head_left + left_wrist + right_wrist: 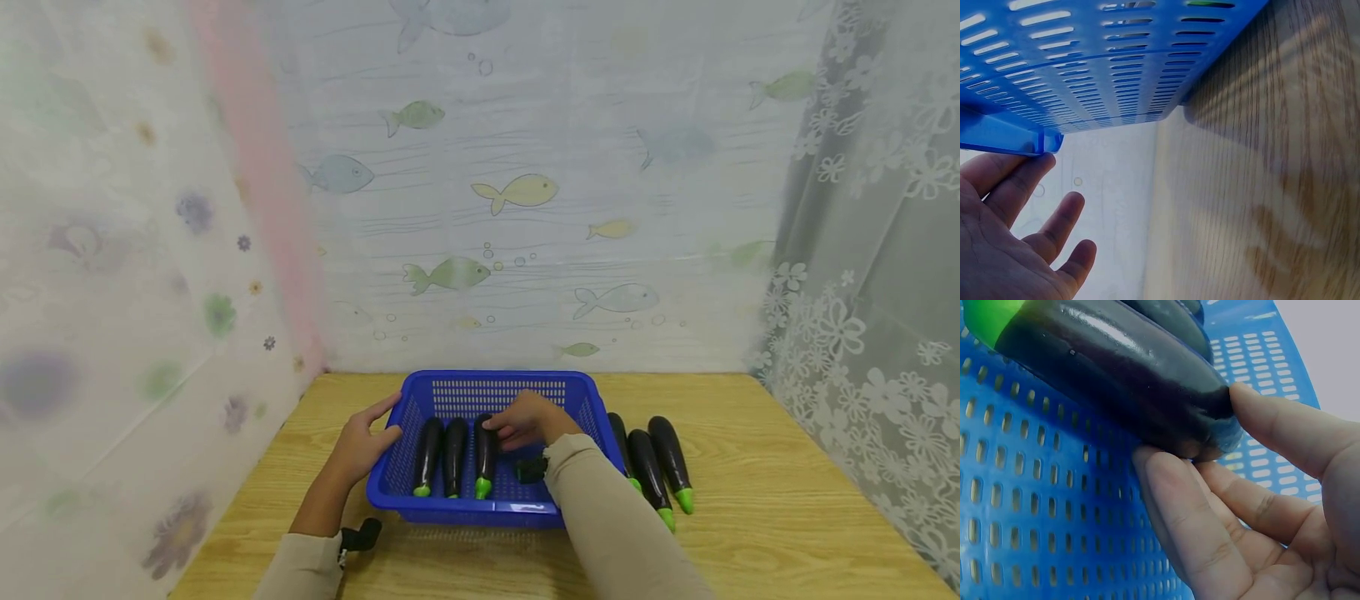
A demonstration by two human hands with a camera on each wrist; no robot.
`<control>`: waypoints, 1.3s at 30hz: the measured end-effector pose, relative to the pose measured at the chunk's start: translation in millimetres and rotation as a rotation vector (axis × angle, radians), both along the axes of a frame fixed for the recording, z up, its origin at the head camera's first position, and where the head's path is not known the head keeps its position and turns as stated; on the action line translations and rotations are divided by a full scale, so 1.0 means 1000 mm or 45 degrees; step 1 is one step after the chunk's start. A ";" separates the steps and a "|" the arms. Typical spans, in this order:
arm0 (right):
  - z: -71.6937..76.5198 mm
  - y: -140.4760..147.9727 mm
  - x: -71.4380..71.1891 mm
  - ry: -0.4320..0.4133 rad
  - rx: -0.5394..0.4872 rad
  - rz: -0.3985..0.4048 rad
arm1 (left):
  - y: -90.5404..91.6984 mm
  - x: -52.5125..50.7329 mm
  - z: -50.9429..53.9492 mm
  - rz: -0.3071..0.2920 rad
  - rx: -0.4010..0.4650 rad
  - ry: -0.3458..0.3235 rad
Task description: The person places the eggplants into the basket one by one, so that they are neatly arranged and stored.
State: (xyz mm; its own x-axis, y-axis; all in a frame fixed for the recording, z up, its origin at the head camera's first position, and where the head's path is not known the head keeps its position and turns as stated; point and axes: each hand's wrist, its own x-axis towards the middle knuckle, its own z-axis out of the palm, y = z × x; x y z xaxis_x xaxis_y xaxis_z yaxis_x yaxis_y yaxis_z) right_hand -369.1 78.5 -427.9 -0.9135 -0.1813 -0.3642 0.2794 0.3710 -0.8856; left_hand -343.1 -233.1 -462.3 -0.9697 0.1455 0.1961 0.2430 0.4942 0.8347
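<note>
A blue plastic basket [480, 503] with slotted walls stands on the table. In it, two dark eggplants with green stem ends, the left eggplant [428, 457] and the middle eggplant [453, 458], lie side by side. My right hand [529, 416] reaches inside and pinches the rounded far end of a third eggplant [1116, 375] between thumb and fingers; its green end points toward me. At the basket's left rim, my left hand [358, 448] touches the edge with spread, fairly straight fingers [1017, 187]. Its thumb is hidden in the left wrist view.
Right of the basket, three more eggplants lie on the wood-grain table [780, 500]: a far-right eggplant [670, 454], a middle one [647, 467] and one partly hidden by the basket wall. A fish-patterned curtain [525, 250] hangs behind the table.
</note>
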 end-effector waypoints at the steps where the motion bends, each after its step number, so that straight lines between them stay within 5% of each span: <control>1: 0.000 -0.001 0.000 -0.004 -0.001 0.000 | 0.000 0.000 0.000 0.001 -0.002 -0.003; 39: -0.002 -0.008 0.000 -0.028 0.014 -0.010 | 0.001 0.002 0.001 0.007 0.019 -0.029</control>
State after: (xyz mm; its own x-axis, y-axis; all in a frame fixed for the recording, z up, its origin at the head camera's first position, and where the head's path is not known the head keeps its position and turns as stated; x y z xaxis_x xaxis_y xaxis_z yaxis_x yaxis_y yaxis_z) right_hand -368.6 70.3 -429.5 -0.9068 -0.1701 -0.3857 0.3014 0.3780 -0.8754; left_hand -341.3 -232.0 -460.9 -0.9747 0.1375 0.1760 0.2211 0.4829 0.8473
